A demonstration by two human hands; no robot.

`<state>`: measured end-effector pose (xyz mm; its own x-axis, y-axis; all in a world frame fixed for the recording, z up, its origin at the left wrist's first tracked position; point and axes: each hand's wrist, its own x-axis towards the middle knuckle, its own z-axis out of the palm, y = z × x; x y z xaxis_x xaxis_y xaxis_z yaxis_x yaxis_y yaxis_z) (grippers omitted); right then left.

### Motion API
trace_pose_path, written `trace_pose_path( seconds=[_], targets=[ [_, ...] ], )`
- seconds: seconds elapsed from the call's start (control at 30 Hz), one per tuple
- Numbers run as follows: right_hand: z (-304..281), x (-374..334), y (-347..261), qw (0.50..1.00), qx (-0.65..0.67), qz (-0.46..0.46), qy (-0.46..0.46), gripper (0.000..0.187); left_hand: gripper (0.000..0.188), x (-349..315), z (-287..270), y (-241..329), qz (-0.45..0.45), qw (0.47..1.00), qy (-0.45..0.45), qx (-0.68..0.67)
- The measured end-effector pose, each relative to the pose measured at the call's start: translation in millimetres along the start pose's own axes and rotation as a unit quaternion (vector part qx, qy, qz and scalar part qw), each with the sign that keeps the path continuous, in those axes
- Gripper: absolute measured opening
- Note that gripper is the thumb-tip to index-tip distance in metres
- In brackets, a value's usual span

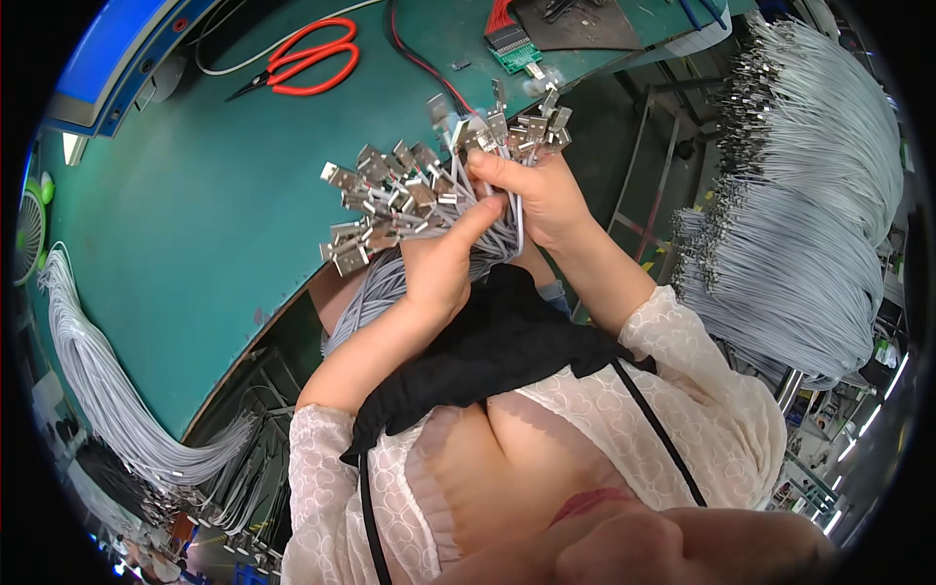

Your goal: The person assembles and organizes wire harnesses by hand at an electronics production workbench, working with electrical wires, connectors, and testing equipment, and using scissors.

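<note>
A thick bundle of grey USB cables [378,291] lies across my lap at the table's front edge, its metal USB plugs [395,190] fanned out to the left and right. My left hand [450,255] is wrapped round the bundle just below the plugs, thumb pointing up and right. Close beside it, my right hand [531,190] is closed on more of the grey cables, its thumb pressed near the plugs. Several plugs stick out above its fingers. A black and red lead [429,66] comes down the table and ends by the plugs near my right hand.
Red-handled scissors [312,66] lie on the green table [195,244]. A green circuit board [515,54] with a red ribbon cable sits at the back. Large cable bundles [790,205] are stacked on the right; another bundle [107,380] hangs over the left edge. A blue device [117,58] stands far left.
</note>
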<state>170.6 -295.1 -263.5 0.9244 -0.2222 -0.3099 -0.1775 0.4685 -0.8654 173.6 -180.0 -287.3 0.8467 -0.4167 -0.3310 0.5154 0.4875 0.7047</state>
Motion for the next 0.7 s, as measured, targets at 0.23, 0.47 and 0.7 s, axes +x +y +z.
trace_pose_path(
  seconds=[0.23, 0.47, 0.7],
  targets=[
    [-10, -12, 5, 0.998, 0.024, -0.008, 0.059, 0.007, 0.020, -11, 6, 7, 0.002, 0.998, 0.005, 0.055],
    [-4, 1, 6, 0.995, 0.028, -0.060, 0.076, 0.009, 0.016, -11, -7, 3, 0.008, 0.994, -0.004, 0.109],
    [-2, 1, -2, 0.999, 0.004, 0.033, -0.010, 0.014, 0.016, -20, -11, 10, 0.003, 0.966, -0.066, 0.252]
  ],
)
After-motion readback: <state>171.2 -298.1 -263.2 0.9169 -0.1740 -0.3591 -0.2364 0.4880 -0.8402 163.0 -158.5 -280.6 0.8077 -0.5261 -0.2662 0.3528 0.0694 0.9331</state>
